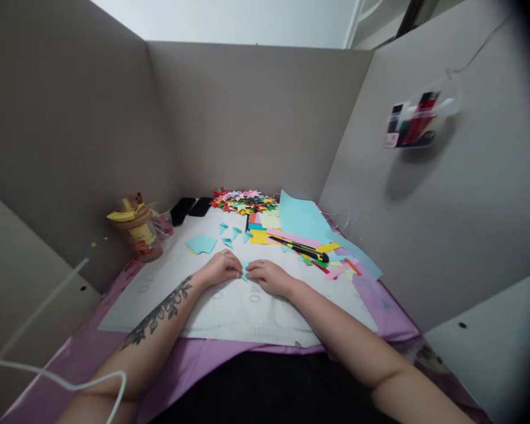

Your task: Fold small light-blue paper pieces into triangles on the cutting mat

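A small light-blue piece of folded paper (245,271) lies between my two hands, over the white sheet. My left hand (223,268) has its fingertips pinched on the paper's left side. From the other side my right hand (267,275) grips the same piece, fingers bent and close together. Just beyond the hands sit several small folded light-blue paper pieces (236,232). A light-blue paper pentagon (202,244) lies to the left, with a bit of yellow showing under it.
Folded paper stars (242,201) are heaped at the back. A box cutter (300,248) rests on coloured paper scraps (335,268) at right, near a large blue sheet (302,217). Two black phones (200,206) and a lidded cup (142,232) stand back left. Grey panels (256,118) enclose the table.
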`<action>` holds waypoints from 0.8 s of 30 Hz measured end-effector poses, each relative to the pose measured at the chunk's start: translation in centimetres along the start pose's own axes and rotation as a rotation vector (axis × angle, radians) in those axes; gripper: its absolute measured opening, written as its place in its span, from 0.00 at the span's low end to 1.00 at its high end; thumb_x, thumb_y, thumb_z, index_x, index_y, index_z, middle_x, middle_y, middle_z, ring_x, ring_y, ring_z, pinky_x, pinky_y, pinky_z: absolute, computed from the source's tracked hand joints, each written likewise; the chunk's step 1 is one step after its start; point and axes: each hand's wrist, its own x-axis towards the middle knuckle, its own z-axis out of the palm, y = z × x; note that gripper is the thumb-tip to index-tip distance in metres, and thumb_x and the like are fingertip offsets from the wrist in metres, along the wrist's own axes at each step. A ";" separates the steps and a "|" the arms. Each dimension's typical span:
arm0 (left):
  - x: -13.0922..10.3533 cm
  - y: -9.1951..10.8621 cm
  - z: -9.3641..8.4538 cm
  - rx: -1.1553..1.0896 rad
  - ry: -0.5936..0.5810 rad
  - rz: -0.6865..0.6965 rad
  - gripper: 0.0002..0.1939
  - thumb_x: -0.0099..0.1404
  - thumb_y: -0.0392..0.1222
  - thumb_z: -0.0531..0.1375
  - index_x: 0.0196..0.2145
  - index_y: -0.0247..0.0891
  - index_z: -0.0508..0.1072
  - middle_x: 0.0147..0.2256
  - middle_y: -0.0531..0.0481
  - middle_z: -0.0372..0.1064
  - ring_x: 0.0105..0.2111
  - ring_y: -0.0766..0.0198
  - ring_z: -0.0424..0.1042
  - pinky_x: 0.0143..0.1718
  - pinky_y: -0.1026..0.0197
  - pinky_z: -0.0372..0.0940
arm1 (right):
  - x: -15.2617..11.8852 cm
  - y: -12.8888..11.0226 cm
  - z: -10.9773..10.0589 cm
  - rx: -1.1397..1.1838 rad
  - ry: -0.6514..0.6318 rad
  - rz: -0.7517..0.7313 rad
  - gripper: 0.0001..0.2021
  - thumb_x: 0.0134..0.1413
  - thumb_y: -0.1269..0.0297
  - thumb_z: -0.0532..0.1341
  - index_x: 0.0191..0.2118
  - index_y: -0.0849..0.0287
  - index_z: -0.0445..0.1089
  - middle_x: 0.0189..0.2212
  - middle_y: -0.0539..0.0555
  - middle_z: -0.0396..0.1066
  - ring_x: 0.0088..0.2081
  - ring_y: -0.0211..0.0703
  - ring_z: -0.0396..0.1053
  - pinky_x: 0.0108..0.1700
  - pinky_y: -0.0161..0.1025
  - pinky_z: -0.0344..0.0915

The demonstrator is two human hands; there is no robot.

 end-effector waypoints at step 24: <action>2.1 -0.6 0.9 0.062 -0.076 -0.200 0.09 0.56 0.41 0.56 0.28 0.37 0.75 0.28 0.50 0.72 0.31 0.65 0.67 0.37 0.66 0.59 | -0.7 -0.5 0.1 0.080 -0.003 -0.008 0.13 0.52 0.76 0.55 0.40 0.55 0.70 0.37 0.54 0.73 0.43 0.42 0.67 0.47 0.44 0.61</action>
